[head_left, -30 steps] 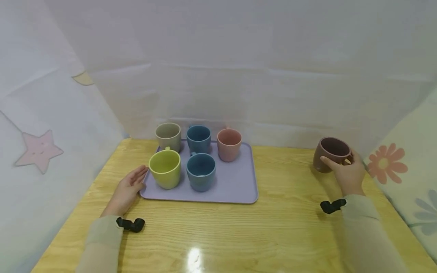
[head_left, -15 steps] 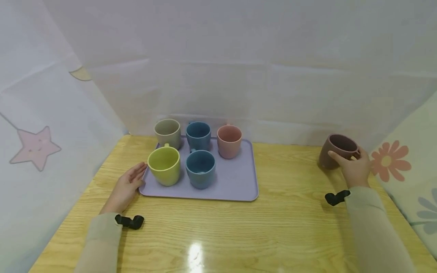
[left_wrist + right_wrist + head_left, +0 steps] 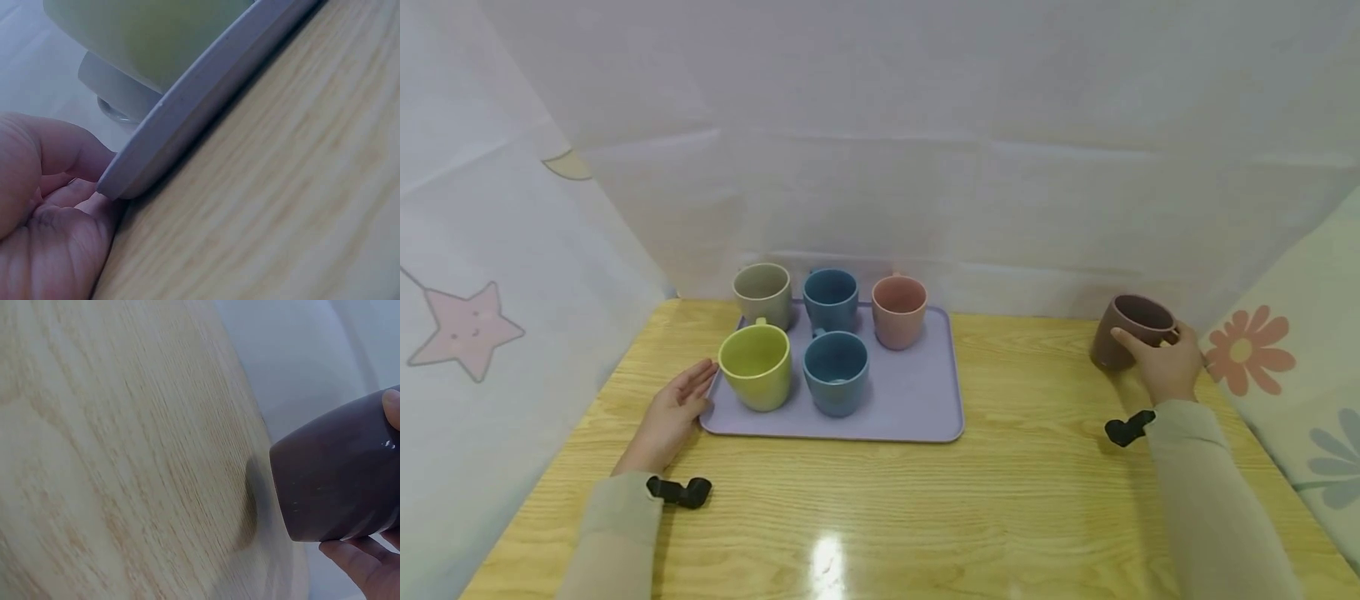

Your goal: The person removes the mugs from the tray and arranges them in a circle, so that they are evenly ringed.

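In the head view my right hand point(image 3: 1168, 360) grips a dark plum-brown mug point(image 3: 1112, 343) near the back right of the table. The mug leans, its mouth tipped toward the hand; in the right wrist view its base point(image 3: 284, 494) is close over the wood and its shadow. My left hand point(image 3: 666, 418) lies beside the lilac tray point(image 3: 917, 400), fingers extended, touching its left edge near the front corner. On the tray stand a yellow-green mug point(image 3: 760, 379), a blue mug point(image 3: 837, 387), a grey mug point(image 3: 763, 304), a second blue mug point(image 3: 832, 310) and a pink mug point(image 3: 898, 321).
The wooden table point(image 3: 880, 517) reaches back to a white cloth backdrop point(image 3: 865, 167). Printed cloth stands at both sides, with a pink star point(image 3: 471, 329) on the left and an orange flower point(image 3: 1247, 350) on the right, close to my right hand.
My right hand and the plum-brown mug shift a little right, then slightly back left; the hold stays the same. The left hand and the tray keep their places together as the head view drifts slightly.
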Demonstrator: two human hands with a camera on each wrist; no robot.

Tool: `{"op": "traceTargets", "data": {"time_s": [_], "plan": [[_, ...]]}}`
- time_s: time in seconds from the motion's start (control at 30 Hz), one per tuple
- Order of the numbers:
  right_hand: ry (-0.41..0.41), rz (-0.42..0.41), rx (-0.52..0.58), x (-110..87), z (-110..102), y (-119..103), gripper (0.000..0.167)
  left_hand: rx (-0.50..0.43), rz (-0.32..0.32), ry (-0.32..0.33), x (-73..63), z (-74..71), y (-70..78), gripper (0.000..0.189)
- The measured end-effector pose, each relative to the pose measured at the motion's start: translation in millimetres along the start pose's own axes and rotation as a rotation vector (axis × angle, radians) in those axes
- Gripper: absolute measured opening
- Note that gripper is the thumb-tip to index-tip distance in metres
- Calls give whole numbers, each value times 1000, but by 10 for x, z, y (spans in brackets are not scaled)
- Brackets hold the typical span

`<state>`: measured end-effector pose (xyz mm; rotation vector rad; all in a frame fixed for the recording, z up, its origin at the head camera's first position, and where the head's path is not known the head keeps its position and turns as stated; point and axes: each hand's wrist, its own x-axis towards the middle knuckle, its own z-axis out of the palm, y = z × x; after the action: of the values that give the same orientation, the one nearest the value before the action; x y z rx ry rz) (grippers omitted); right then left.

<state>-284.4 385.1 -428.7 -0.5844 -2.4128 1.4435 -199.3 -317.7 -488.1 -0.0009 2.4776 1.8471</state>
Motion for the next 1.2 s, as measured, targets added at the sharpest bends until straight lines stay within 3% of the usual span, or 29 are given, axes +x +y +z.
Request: {"op": "traceTargets", "data": {"time_s": [0.3,0.87,1.2], "plan": [[6,-1,-21,73,21,90,114,5,-21,0,-20,14,6,67],[58,-9,-3,2,88,104,106,-19,-15,-4,15,11,-17,68],[-1,-40,28,6,133,108,107,-46,-7,-11,-1,8,-14,68]]}}
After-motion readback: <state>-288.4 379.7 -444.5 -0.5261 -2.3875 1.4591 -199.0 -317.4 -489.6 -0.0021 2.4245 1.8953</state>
